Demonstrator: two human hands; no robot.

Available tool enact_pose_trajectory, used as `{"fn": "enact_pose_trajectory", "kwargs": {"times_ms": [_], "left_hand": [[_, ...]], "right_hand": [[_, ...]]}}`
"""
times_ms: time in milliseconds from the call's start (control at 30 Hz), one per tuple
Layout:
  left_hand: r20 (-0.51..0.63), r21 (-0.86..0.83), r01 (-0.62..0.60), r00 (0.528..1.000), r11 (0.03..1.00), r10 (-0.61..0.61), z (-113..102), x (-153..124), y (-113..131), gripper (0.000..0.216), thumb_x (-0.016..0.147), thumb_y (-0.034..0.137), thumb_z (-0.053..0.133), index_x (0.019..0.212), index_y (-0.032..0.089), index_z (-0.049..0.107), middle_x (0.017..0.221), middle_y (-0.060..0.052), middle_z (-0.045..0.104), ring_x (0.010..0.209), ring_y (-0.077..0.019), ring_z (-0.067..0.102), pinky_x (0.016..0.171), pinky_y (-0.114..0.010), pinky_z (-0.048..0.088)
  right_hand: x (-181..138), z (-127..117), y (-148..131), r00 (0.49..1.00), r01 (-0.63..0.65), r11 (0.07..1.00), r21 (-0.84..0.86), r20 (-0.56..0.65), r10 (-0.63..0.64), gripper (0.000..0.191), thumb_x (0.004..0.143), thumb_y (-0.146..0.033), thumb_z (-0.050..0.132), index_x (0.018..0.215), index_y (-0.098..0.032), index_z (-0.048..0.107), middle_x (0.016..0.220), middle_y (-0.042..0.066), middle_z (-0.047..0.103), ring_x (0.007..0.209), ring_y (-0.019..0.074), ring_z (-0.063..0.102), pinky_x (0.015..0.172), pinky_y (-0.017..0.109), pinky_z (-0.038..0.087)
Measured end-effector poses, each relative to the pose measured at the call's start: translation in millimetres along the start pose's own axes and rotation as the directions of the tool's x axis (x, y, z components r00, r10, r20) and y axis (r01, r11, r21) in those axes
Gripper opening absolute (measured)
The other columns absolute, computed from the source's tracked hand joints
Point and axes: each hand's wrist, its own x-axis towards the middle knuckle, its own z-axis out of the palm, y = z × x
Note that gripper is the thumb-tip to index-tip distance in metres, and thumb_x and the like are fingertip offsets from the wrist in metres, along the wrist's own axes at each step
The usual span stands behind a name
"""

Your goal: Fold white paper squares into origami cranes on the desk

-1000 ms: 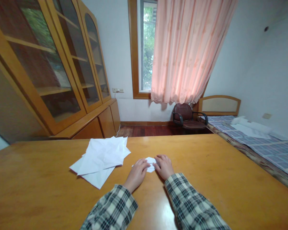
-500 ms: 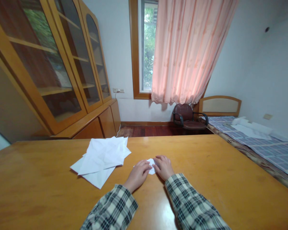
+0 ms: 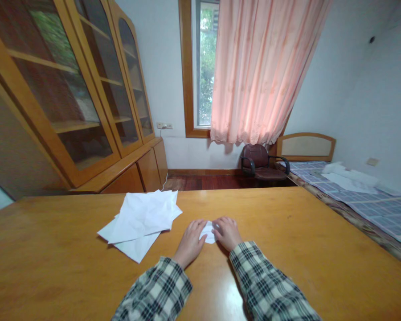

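A small piece of folded white paper point(image 3: 208, 233) lies on the wooden table point(image 3: 274, 232), between my two hands. My left hand point(image 3: 190, 243) holds its left side, the fingers at the far edge and the thumb at the near one. On the opposite side, my right hand point(image 3: 228, 233) grips the paper with thumb and bent fingers. My palms partly cover both ends, so its full outline is hidden. Left of my left hand is a loose stack of white paper sheets point(image 3: 143, 218), creased and overlapping at different angles.
A glass-door cabinet point(image 3: 87, 178) stands along the left wall beyond the table. Past the table's far edge are a brown armchair point(image 3: 259, 162) and a pink curtain point(image 3: 260, 71). To the right is a bed point(image 3: 364, 209) with white sheets or paper on it.
My left fingers have moved outward to the far edge of the folded paper, and the thumb has come down to its near edge. My right hand is almost unmoved.
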Motion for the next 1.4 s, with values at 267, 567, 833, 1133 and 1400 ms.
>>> {"fn": "enact_pose_trajectory", "kwargs": {"times_ms": [267,567,833,1133,1400], "left_hand": [[-0.011,0.096,0.029,1.0,0.995,-0.028,11,1,-9,0.042,0.089,0.03,0.043,0.129,0.019,0.046,0.133,-0.01,0.051,0.127,-0.0249,0.041,0.108,-0.047,0.031],[-0.026,0.056,-0.009,1.0,0.998,0.01,9,2,-8,0.038,0.086,0.021,0.044,0.124,0.02,0.048,0.128,-0.009,0.053,0.123,-0.0232,0.044,0.108,-0.047,0.032],[-0.017,0.006,-0.018,1.0,1.0,0.018,4,2,-3,0.029,0.085,0.017,0.045,0.111,0.021,0.056,0.122,-0.008,0.056,0.119,-0.0222,0.046,0.106,-0.047,0.034],[0.01,-0.017,-0.02,1.0,1.0,0.02,-2,4,2,0.028,0.084,0.014,0.044,0.107,0.02,0.059,0.12,-0.008,0.059,0.119,-0.0225,0.047,0.106,-0.047,0.034],[-0.001,-0.027,-0.014,1.0,1.0,0.014,-2,2,2,0.026,0.085,0.016,0.044,0.106,0.02,0.059,0.12,-0.008,0.058,0.119,-0.0224,0.047,0.105,-0.047,0.034]], "right_hand": [[2,1,-1,1.0,0.004,1.0,-0.009,0.005,-0.004,0.024,0.081,-0.028,0.059,0.105,-0.024,0.063,0.103,0.005,0.063,0.103,0.0217,0.048,0.09,0.035,0.027],[1,0,-1,1.0,0.029,1.0,0.008,-0.009,-0.029,0.027,0.082,-0.027,0.059,0.108,-0.027,0.065,0.102,0.004,0.064,0.102,0.0214,0.049,0.089,0.035,0.027],[1,-6,-7,0.997,0.056,0.998,-0.009,-0.045,-0.057,0.017,0.087,-0.026,0.054,0.092,-0.027,0.071,0.096,0.003,0.067,0.098,0.0194,0.048,0.086,0.035,0.025],[-3,-14,-15,0.996,0.08,0.994,-0.071,-0.033,-0.083,0.019,0.086,-0.032,0.054,0.093,-0.025,0.07,0.095,0.004,0.066,0.095,0.0211,0.047,0.083,0.036,0.028],[-1,1,-6,0.994,0.103,0.991,0.086,0.016,-0.105,0.027,0.082,-0.027,0.057,0.107,-0.022,0.066,0.102,0.006,0.06,0.096,0.0194,0.051,0.086,0.03,0.038]]}}
